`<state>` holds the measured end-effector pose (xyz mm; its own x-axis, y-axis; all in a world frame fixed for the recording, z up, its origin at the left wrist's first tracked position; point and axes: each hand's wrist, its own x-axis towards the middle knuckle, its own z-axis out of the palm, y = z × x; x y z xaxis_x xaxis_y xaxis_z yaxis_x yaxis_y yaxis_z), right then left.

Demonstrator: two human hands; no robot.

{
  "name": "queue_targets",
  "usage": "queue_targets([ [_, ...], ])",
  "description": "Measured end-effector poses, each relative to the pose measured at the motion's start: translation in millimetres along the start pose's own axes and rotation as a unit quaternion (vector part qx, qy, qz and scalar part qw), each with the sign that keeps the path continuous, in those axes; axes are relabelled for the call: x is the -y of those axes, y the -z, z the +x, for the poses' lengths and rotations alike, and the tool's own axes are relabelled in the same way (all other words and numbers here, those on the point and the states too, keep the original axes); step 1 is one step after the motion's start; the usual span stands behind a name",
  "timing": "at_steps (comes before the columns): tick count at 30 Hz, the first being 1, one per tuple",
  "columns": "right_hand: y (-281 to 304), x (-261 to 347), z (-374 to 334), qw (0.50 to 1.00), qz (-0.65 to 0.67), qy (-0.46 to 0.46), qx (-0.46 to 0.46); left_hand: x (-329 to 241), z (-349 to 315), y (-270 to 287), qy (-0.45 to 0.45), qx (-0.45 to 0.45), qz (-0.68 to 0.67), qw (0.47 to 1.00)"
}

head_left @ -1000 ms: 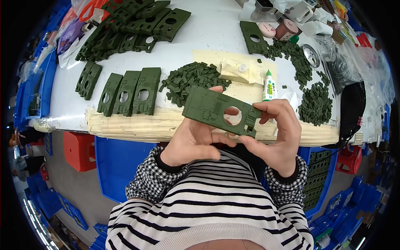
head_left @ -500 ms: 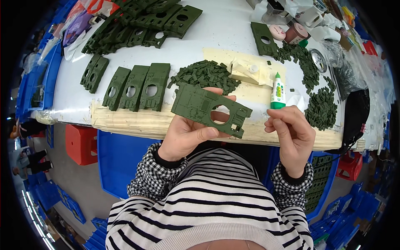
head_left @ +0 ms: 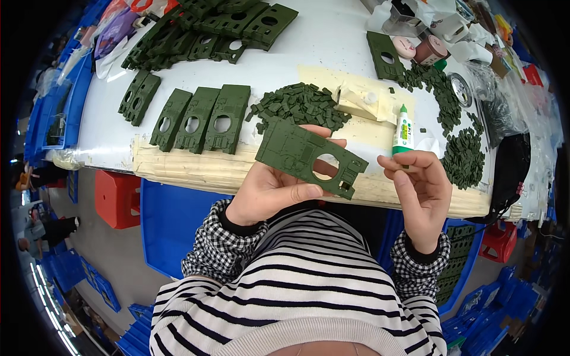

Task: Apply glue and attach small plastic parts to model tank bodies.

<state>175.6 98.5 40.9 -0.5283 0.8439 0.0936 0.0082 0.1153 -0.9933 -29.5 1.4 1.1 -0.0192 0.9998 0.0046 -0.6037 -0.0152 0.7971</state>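
My left hand [head_left: 270, 193] is closed around a dark green plastic model tank hull [head_left: 285, 151], thumb along its near edge and fingertips showing past the far edge. The hull lies tilted, with its large round hole toward the right. To the right of it, my right hand [head_left: 423, 190] is raised with curled fingers, apart from the hull. Between its thumb and fingers shows a bit of a small dark green piece [head_left: 406, 167], mostly hidden. Just beyond those fingers stands a white and green glue bottle [head_left: 404, 132] with a pointed green tip.
Behind the hull lies a heap of small green pieces [head_left: 300, 107]; another heap [head_left: 464, 159] sits at right. Three hulls [head_left: 193, 121] stand in a row at left, with more hulls [head_left: 237, 26] piled behind. A yellowish block [head_left: 358, 102] rests mid-table. Jars and packaging [head_left: 430, 50] crowd the far right.
Both hands and the held hull appear slightly farther right, but the whole table view has shifted too. The right fingers have turned a little, and the small green piece now shows between them.
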Motion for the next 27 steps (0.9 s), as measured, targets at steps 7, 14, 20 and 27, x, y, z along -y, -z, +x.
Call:
queue_targets([
  [7,14,-7,4,0.985,-0.107,0.112,0.073,-3,0,-1,0.016,0.007,0.002,1.000],
  [14,3,11,-1,0.991,-0.118,0.022,0.064,-7,0,-5,0.029,-0.004,0.015,0.999],
  [20,3,14,7,0.981,-0.130,0.044,0.140,-6,-1,-4,0.016,0.021,0.027,0.999],
  [27,-4,9,18,0.967,-0.166,0.069,0.179,-5,-1,-10,0.019,-0.034,0.045,0.998],
])
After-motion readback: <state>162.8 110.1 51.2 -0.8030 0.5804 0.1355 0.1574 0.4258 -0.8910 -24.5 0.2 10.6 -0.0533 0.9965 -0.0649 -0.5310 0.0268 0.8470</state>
